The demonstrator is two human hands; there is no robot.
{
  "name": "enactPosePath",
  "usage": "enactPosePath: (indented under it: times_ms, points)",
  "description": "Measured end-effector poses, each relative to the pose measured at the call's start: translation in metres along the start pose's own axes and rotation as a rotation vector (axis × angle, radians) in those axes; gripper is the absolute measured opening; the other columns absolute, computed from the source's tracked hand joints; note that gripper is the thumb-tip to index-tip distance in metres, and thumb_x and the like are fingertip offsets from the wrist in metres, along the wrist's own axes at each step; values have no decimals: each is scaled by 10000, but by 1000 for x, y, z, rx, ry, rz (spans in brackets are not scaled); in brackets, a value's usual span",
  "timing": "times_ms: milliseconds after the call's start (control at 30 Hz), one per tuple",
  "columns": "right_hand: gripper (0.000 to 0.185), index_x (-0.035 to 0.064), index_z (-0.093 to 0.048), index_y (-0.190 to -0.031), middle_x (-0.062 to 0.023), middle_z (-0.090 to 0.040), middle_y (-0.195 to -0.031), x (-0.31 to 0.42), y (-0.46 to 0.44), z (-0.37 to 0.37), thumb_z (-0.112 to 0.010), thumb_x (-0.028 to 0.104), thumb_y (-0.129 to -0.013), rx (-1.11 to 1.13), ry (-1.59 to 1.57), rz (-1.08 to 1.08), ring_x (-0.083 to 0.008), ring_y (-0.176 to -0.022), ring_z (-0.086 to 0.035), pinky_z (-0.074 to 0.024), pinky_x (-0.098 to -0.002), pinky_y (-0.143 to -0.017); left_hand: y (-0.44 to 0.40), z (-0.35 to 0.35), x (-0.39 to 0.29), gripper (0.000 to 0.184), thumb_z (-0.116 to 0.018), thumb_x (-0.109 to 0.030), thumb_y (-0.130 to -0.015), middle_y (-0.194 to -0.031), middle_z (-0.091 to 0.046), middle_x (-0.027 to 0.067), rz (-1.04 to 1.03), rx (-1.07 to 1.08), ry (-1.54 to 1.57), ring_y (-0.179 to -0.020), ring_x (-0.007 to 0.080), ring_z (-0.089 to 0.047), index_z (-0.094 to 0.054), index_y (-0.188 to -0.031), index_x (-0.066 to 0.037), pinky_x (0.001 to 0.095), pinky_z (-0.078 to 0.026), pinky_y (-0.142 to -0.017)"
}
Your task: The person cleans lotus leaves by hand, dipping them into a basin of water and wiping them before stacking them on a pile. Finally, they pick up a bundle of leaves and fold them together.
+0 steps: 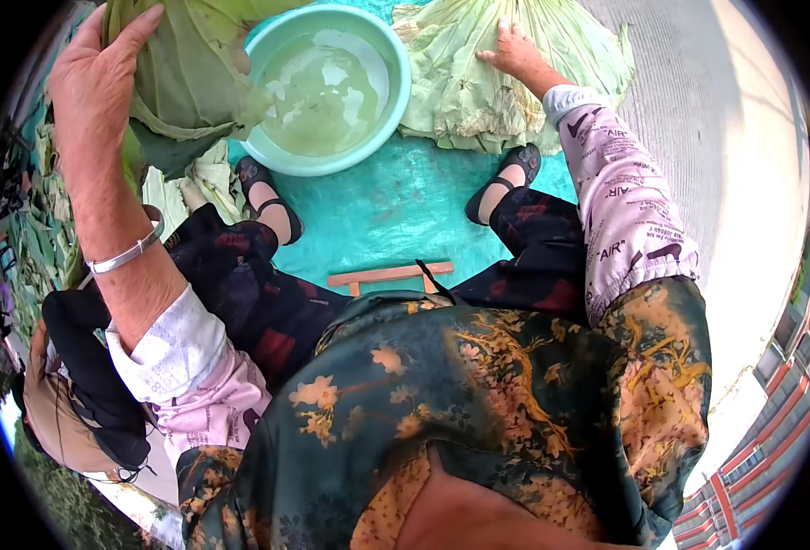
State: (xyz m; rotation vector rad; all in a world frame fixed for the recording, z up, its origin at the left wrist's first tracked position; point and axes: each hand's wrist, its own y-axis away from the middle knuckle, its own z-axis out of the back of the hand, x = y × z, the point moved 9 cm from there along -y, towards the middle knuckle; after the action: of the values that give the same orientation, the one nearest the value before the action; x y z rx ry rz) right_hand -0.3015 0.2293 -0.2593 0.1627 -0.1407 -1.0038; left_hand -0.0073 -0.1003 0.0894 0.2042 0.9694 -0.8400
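Our left hand point(102, 57) clamps the broad green leaf point(185, 78) at its edge, thumb inward; the blade hangs inboard, overlapping the round pale-green basin point(326, 167). Our right hand point(517, 55), forearm extended, rests fingers apart on flat, pale-green layered leaves point(478, 103).

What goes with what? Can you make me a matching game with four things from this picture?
Things:
1. basin
2. left hand
3. right hand
4. bracelet

Matches:
A. spread over the pale leaves
B. silver-coloured
C. round and pale blue-green, with water inside
D. gripping the darker green leaves

Right pairs: 1-C, 2-D, 3-A, 4-B
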Motion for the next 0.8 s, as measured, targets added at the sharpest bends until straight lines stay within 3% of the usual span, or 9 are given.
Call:
enactPosePath:
  times_ms: [100, 200, 300, 367, 500, 600, 633, 667, 800]
  points:
    - [935, 30, -212, -1386, -281, -297, -1367, 13, -3, -7, -645, 532, -727, 3, 117, -35, -429, -1179, -419, -392, -443, -953, -4, -8, -6, 284, -681, -136, -802, -875, -649, 3, -134, 36, -20, -741, 63, -567, -633, -1055, -16, 196, -451, -678]
    - [955, 21, -201, -1390, -306, -286, -1363, 16, -9, -6, -667, 513, -717, 49, 102, -48, -444, -1167, -424, -383, -443, -967, -1, -14, -5, 277, -685, -120, -791, -876, -655, 13, -98, 49, 41, -742, 69, -580, -637, -1043, -17, 205, -461, -675]
    - [882, 17, -235, -1369, -251, -388, -1312, 17, -15, 1, -668, 447, -731, 170, 81, 17, -387, -1135, -480, -419, -427, -927, -1, -19, -9, 277, -683, -93, -784, -882, -658, 23, -84, 55, 148, -740, 76, -589, -635, -1045, -13, 215, -473, -677]
    - [703, 78, -387, -1292, -210, -482, -1243, 23, -22, 18, -660, 417, -740, 263, 125, 63, -335, -1081, -535, -436, -403, -900, -2, -22, -12, 279, -682, -74, -779, -886, -660, 29, -74, 71, 234, -738, 80, -595, -633, -1046, -11, 222, -481, -678]
    - [460, 54, -530, -1134, -182, -608, -1042, 54, -42, 101, -605, 364, -802, -168, -235, 197, -322, -978, -584, -465, -419, -827, 2, -27, -17, 279, -681, -64, -773, -882, -658, 38, -45, 113, 320, -744, 88, -601, -632, -1042, -10, 234, -490, -687]
    - [263, 40, -614, -993, -147, -650, -911, 130, -14, 183, -596, 253, -840, -291, -775, 499, -257, -856, -623, -484, -336, -770, -5, -36, 2, 275, -685, -62, -767, -879, -657, 37, -19, 148, 313, -744, 86, -599, -630, -1031, -8, 235, -490, -685]
    - [206, 34, -635, -946, -93, -659, -851, 153, 6, 211, -597, 210, -847, -312, -861, 553, -183, -798, -619, -482, -292, -752, -5, -41, 5, 272, -685, -63, -767, -879, -657, 36, -5, 166, 334, -744, 85, -599, -630, -1027, -8, 236, -491, -683]
    - [245, 17, -612, -1015, -38, -640, -896, 173, 9, 217, -596, 213, -870, -195, -997, 630, -104, -835, -597, -482, -256, -783, -5, -45, 8, 268, -685, -63, -767, -880, -657, 35, 8, 186, 357, -744, 83, -599, -629, -1024, -8, 236, -492, -681]
    - [238, 10, -594, -1051, -28, -633, -902, 252, 63, 256, -595, 168, -873, 62, -1206, 826, -95, -874, -592, -476, -250, -816, -6, -58, 10, 301, -681, -46, -748, -860, -658, 42, 33, 235, 452, -712, 81, -590, -619, -1039, 3, 243, -498, -648]
